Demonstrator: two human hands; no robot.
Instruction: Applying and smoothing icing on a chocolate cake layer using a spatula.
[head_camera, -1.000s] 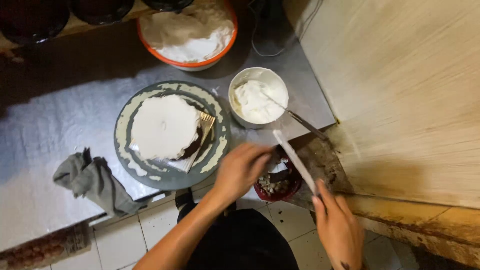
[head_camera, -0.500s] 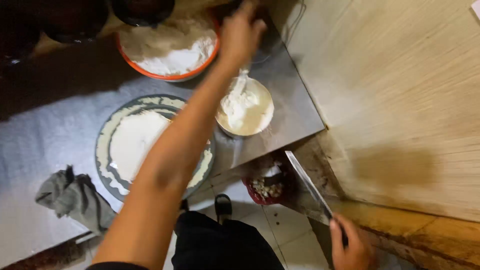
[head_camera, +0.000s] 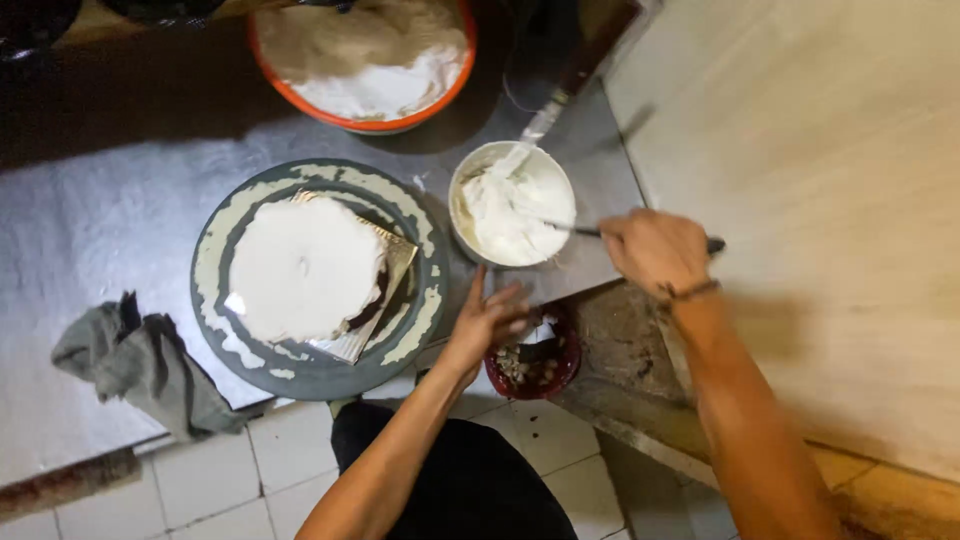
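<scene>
Right hand (head_camera: 655, 250) grips a palette knife (head_camera: 560, 227) dipping into the cream bowl (head_camera: 512, 205) beside the frosted cake (head_camera: 303, 268), left hand (head_camera: 490, 320) spread loosely below; an unbraced bowl may slide.

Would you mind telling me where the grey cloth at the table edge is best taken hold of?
Pinch the grey cloth from above at its raised, bunched folds near the middle. It lies crumpled and loose on the table, clear of the turntable, so the ridges offer a ready grip; the flat edges would likely slip.
</scene>
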